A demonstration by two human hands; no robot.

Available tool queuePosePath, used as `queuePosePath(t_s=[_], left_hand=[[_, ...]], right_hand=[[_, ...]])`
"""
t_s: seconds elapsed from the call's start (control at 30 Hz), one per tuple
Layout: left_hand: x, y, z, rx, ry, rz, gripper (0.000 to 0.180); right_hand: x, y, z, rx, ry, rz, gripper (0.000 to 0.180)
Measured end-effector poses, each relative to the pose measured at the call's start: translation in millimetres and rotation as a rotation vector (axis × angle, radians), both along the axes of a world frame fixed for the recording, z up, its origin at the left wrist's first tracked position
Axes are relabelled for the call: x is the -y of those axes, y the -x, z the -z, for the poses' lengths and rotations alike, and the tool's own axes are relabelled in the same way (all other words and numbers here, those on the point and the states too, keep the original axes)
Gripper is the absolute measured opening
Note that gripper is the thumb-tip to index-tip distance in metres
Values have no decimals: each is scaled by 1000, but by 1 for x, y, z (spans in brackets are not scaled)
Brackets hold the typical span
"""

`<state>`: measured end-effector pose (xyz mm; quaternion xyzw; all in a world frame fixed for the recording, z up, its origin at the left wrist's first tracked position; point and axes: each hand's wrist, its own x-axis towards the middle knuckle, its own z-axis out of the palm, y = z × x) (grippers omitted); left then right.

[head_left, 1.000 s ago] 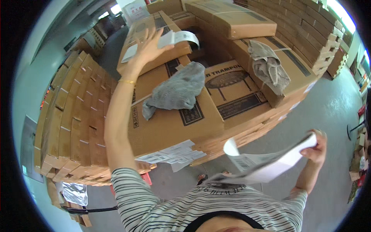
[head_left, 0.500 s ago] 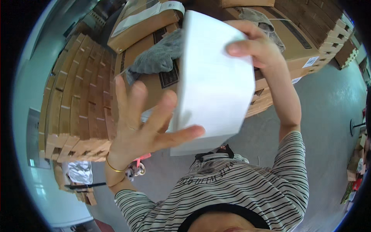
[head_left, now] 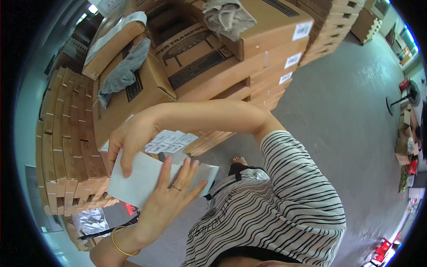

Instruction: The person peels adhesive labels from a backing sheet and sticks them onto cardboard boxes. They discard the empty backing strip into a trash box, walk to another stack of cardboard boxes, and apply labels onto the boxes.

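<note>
A white sheet of paper or thin stack of sheets is between my hands, low in front of the boxes. My right hand reaches across from the right and grips its far left part, thumb on top. On its right part my left hand lies with fingers spread and outstretched, a ring and a bracelet on it. Just beyond the paper, several small white labels with barcodes lie side by side at the edge of a cardboard box. Some fingers of my right hand are hidden under the paper.
A grey cloth lies on the box, and a beige-grey cloth on a box farther right. Stacked flat cartons rise at the left. A standing fan is at the far right, across the grey floor.
The white paper has come down and to the left, away from my face. My right hand has crossed over to its far left part; my left hand now rests on it. The view has shifted right.
</note>
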<state>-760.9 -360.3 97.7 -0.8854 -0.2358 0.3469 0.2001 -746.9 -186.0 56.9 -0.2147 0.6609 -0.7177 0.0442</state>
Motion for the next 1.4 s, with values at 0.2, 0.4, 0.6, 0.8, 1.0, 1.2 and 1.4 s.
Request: queuePosePath(t_s=[0.2,0.4,0.6,0.8,1.0,1.2,1.4], left_hand=[[68,-5,17,39,-63,-64,54],[154,22,38,264,96,-340,69],[232,69,82,903,170,-712,106],[284,72,152,1857,282,-783,123],[325,19,172,2690,-7,-845,105],[338,-30,189,3155,404,-632,98],[344,-93,177,3118,419,-425,102]], right_hand=[[64,10,41,16,184,46,40],[159,-7,142,84,667,-120,77],[281,-95,242,379,686,367,90],[345,-165,244,482,453,532,61],[382,-203,229,336,223,554,45],[414,-298,238,457,331,709,44],[464,-413,231,527,304,769,47]])
